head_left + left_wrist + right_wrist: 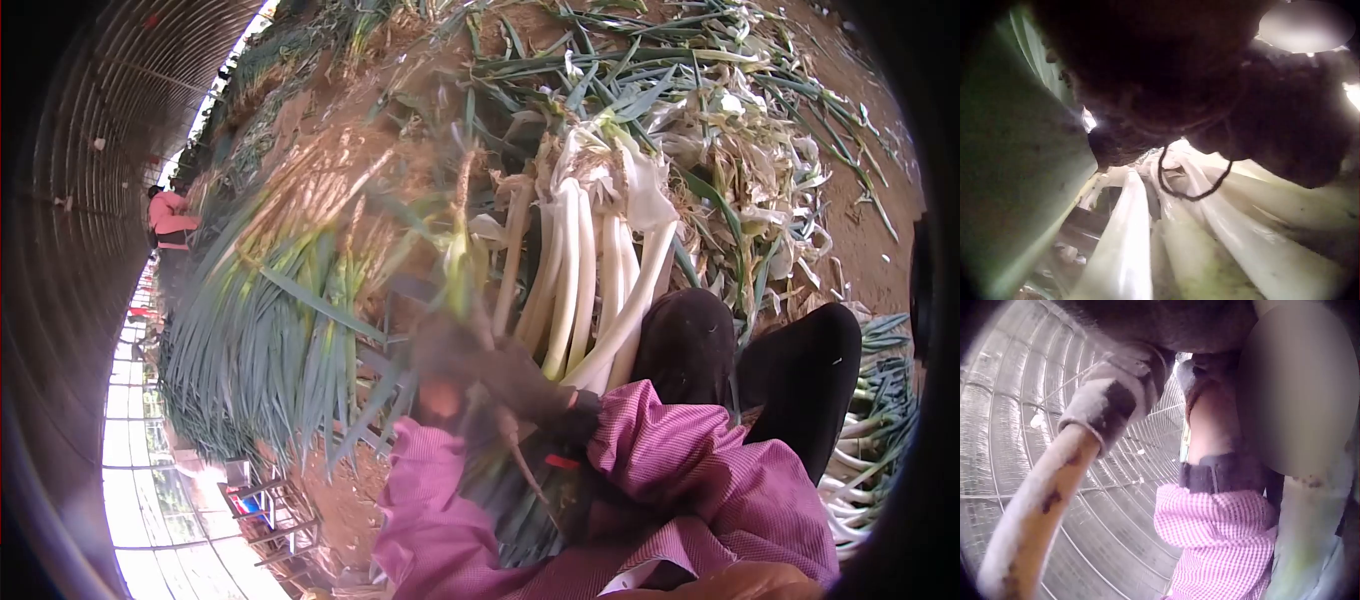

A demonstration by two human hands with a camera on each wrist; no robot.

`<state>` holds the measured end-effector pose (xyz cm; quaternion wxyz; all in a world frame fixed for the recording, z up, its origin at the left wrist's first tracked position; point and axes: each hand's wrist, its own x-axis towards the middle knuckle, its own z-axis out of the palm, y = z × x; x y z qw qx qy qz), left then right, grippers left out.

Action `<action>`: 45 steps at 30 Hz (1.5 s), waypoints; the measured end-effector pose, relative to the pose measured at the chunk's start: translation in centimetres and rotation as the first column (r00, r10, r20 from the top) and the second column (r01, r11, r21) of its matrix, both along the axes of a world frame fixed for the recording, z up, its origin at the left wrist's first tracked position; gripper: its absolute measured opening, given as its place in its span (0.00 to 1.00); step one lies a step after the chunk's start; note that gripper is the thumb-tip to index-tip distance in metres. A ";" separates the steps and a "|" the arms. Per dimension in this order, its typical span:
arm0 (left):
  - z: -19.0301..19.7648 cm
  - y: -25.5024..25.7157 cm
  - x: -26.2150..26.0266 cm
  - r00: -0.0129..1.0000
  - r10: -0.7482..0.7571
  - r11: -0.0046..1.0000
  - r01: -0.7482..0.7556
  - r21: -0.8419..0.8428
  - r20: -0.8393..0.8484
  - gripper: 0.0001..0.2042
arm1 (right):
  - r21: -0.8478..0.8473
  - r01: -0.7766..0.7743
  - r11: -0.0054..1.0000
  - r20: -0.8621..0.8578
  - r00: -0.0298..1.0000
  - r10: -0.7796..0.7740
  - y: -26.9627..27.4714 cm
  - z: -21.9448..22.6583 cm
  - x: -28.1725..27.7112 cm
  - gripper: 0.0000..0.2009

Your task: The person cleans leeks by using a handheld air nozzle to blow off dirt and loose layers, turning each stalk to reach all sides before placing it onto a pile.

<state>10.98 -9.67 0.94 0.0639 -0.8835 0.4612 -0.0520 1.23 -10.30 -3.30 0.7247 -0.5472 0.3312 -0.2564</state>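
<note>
In the head view my gloved left hand (442, 350) is blurred and grips a green onion (458, 262), whose root end points up and away. Beside it, my right hand (525, 382), in a dark glove, holds a worn wooden tool handle (524, 468); the tool's working end is hidden. Gloved fingers (1110, 400) wrap round that handle in the right wrist view. Several thick white green onion stalks (590, 280) lie just past the hands. Close below the left glove (1166, 81), the left wrist view shows white stalks (1125, 244) and a broad green leaf (1022, 156).
A big heap of unpeeled green onions (290, 320) spreads at the left. Peeled skins and leaves (750, 150) litter the soil at the right. Dark-trousered knees (800, 370) stand close by the white stalks. Another person (172, 220) is far off, near the tunnel wall (90, 150).
</note>
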 end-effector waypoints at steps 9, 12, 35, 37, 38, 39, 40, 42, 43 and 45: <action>-1.3 7.7 2.4 0.903 -0.404 0.915 0.401 -0.050 -0.147 0.07 | -0.500 -0.054 0.864 0.005 0.998 0.065 -0.6 -0.9 0.3 0.11; 1.8 7.7 0.1 0.876 -0.481 0.871 0.481 0.100 -0.031 0.10 | -0.462 -0.102 0.881 -0.030 0.995 0.100 -0.7 -1.1 0.3 0.11; -3.4 6.4 9.6 0.948 -0.082 0.989 0.040 -0.140 -0.307 0.16 | -0.723 -0.158 0.673 0.021 0.968 0.250 0.7 -2.7 0.7 0.06; -5.2 5.3 11.4 0.946 -0.152 0.976 0.099 -0.192 -0.286 0.16 | -0.707 -0.205 0.676 0.034 0.946 0.322 0.4 -1.7 0.3 0.06; -5.9 4.9 11.6 0.939 -0.198 0.956 0.122 -0.266 -0.280 0.16 | -0.700 -0.227 0.677 0.041 0.934 0.355 0.2 -1.3 0.1 0.05; -6.8 4.5 11.8 0.932 -0.244 0.930 0.146 -0.336 -0.269 0.16 | -0.713 -0.240 0.659 0.019 0.933 0.361 0.1 -1.1 0.1 0.05; -7.3 4.1 11.8 0.926 -0.274 0.909 0.162 -0.385 -0.258 0.15 | -0.724 -0.255 0.641 -0.004 0.931 0.366 0.1 -1.1 0.0 0.06; -7.7 3.9 11.4 0.922 -0.295 0.902 0.183 -0.392 -0.250 0.15 | -0.752 -0.230 0.618 -0.011 0.941 0.337 0.0 -1.4 0.0 0.06; -7.5 4.1 11.2 0.926 -0.286 0.918 0.191 -0.348 -0.247 0.15 | -0.768 -0.188 0.612 0.007 0.953 0.302 0.0 -1.6 0.2 0.06; -6.5 4.7 10.0 0.931 -0.278 0.951 0.232 -0.203 -0.238 0.15 | -0.760 -0.133 0.636 0.036 0.969 0.245 -0.6 -1.2 0.1 0.07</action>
